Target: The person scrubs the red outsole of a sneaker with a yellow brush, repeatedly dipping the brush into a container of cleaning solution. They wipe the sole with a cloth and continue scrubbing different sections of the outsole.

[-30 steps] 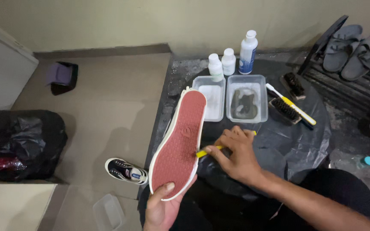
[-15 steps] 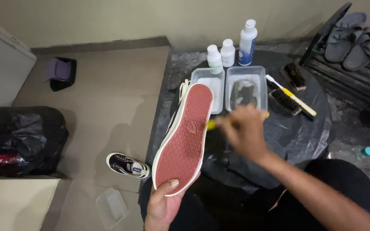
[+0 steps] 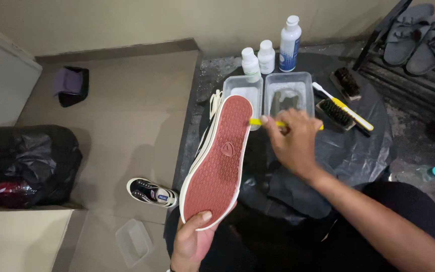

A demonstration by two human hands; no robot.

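While left hand (image 3: pixel 190 242) grips shoe (image 3: pixel 217 161) (sole up), right hand (image 3: pixel 293 141) brushes

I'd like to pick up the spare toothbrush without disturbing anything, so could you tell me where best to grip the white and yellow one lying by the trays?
Grip the white and yellow toothbrush by its yellow handle end, probably from the right and above. That end juts past the wooden brush it lies across, while the white head points toward the clear tray, which crowds it.
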